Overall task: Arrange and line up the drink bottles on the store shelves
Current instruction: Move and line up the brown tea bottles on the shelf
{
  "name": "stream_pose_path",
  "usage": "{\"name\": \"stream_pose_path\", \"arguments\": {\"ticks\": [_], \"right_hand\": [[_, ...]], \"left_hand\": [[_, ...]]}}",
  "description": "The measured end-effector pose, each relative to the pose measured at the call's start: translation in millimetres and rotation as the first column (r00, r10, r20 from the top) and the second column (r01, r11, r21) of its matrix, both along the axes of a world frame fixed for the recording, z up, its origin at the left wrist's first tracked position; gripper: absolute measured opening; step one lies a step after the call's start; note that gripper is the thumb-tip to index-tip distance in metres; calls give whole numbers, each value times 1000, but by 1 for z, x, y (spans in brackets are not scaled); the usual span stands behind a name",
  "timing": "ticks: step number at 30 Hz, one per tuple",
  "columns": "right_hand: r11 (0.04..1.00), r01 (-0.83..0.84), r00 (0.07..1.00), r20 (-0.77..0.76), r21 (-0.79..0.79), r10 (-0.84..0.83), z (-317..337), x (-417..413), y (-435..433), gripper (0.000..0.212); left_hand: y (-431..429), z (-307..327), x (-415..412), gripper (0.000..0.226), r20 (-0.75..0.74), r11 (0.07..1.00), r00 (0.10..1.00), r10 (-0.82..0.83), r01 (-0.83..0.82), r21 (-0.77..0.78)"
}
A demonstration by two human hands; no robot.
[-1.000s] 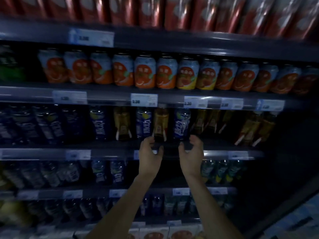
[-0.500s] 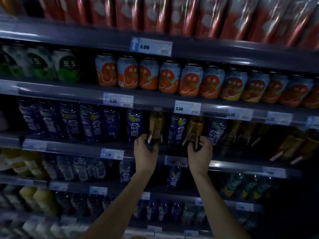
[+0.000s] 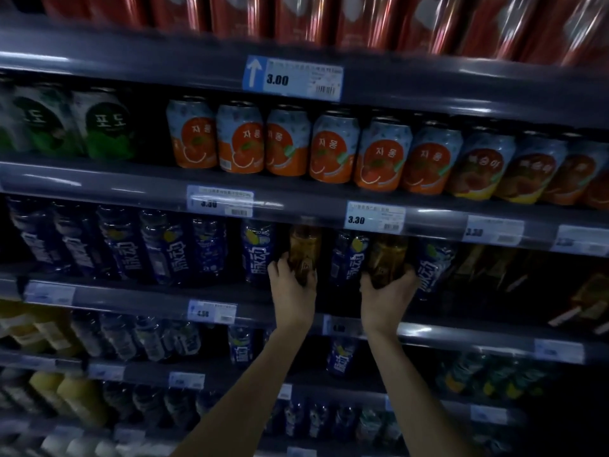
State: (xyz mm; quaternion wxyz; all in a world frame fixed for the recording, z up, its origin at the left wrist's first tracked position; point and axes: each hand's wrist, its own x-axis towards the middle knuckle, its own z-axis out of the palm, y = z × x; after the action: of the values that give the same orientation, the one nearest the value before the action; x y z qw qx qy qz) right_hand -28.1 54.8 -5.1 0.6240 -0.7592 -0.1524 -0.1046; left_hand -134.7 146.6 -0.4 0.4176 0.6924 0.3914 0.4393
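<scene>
The amber bottles (image 3: 304, 249) looked like clear, glossy plastic. The orange cans (image 3: 333, 150) seemed smooth metal. The shelf rails (image 3: 99, 183) had a shiny finish.

On the third shelf (image 3: 164, 293) down, two amber plastic bottles stand among dark blue plastic bottles (image 3: 155, 249): the left amber bottle (image 3: 304, 245) sits between two blue ones, the right amber bottle (image 3: 387, 258) likewise. The left hand (image 3: 291, 295) wraps the left one's base, the right hand (image 3: 385, 298) the right one's. Orange-and-blue drink cans (image 3: 286, 143) line the shelf above, with green-labelled cans (image 3: 105, 127) to their left.
</scene>
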Motion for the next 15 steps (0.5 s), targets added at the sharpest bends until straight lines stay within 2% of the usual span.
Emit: {"name": "stream_pose_path", "arguments": {"ticks": [9,12,15], "right_hand": [[998,34,999,9,58,-35,-8,9,14,73],[999,21,1000,-8,44,-20,-8,13,12,77],[999,17,999,-32,32,-16,-8,16,8,80]], "left_hand": [[10,-7,18,84,-87,1000,996,5,-7,-17],[13,-5,26,89,-52,998,998,17,-20,-63],[16,-6,28,86,-15,998,999,49,-50,-47]]}}
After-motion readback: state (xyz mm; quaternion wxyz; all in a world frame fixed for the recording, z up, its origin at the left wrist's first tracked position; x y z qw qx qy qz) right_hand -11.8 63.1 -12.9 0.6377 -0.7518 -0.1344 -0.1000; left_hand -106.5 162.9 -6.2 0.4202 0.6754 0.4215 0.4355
